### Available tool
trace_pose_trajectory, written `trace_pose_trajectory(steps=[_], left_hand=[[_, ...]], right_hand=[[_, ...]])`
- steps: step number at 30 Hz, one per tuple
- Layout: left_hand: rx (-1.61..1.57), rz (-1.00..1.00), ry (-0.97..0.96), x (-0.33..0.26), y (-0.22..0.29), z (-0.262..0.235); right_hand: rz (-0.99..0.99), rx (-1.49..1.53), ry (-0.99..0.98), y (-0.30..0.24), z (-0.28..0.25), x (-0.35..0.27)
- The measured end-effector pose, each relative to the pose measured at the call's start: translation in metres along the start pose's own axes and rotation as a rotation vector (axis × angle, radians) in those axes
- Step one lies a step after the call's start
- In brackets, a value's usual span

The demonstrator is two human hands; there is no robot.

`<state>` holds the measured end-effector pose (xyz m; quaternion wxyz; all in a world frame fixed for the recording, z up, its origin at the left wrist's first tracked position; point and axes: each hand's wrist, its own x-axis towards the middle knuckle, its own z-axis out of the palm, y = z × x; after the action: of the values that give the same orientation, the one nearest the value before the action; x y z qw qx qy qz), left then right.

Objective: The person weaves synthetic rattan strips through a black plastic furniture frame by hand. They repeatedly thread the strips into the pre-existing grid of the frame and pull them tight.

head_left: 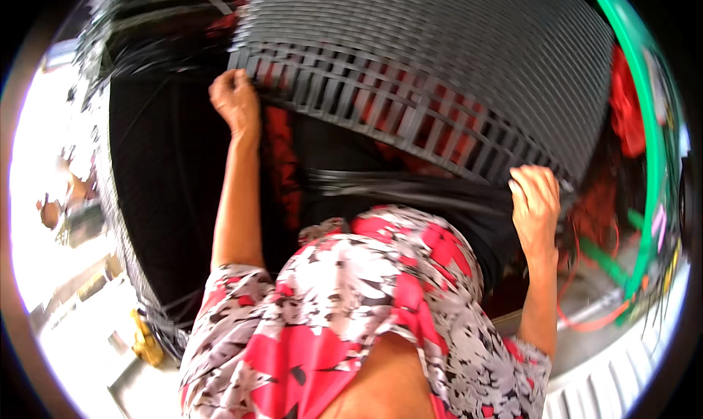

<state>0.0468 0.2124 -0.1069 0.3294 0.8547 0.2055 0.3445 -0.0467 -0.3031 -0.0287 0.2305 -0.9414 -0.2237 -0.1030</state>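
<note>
A wide woven panel (432,38) of dark grey, flat plastic strips leans across the space in front of me. Its near border is an open lattice, through which red shows. At the panel's left corner my left hand (236,100) is closed, fingers curled on the edge. My right hand (534,199) pinches the near right corner, fingertips bent over the rim. Black strips or sheeting (381,185) lie across my lap beneath the panel. What each palm covers is hidden.
To the left stands a large dark woven piece (168,185) with loose strip ends. Bundled black strips (157,24) hang behind it. A green curved tube frame (648,119) rises at the right, with a red bag (627,111) beside it. Something yellow (146,340) sits on the floor at left.
</note>
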Motion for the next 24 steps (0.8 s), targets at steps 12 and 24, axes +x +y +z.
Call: trace_pose_trajectory(steps=[12, 24], left_hand=[[-0.481, -0.830, -0.635, 0.087, -0.066, 0.021], [-0.556, -0.602, 0.079, 0.116, -0.102, 0.066]], right_hand=[[0.115, 0.044, -0.063, -0.005, 0.026, -0.024], [0.087, -0.136, 0.084, 0.020, 0.058, -0.063]])
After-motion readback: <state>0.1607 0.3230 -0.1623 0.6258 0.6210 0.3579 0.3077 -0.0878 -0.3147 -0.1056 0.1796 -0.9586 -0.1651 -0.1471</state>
